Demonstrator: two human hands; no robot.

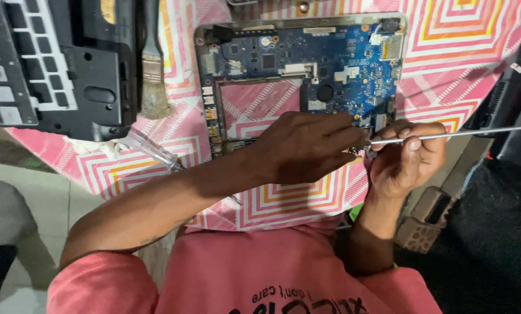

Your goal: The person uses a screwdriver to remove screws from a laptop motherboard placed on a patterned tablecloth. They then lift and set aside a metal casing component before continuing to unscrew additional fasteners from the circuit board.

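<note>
Pressing down on a blue circuit board (307, 58), the left hand (304, 145) lies curled while the right hand (406, 160) grips a thin metal rod (464, 134).

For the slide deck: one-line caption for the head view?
Left hand steadies a blue circuit board; right hand holds a thin metal rod.

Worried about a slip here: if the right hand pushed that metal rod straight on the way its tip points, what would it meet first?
Probably the left hand: the rod in the right hand ends right at its fingertips, over the blue circuit board's edge. Depth is unclear.
</note>
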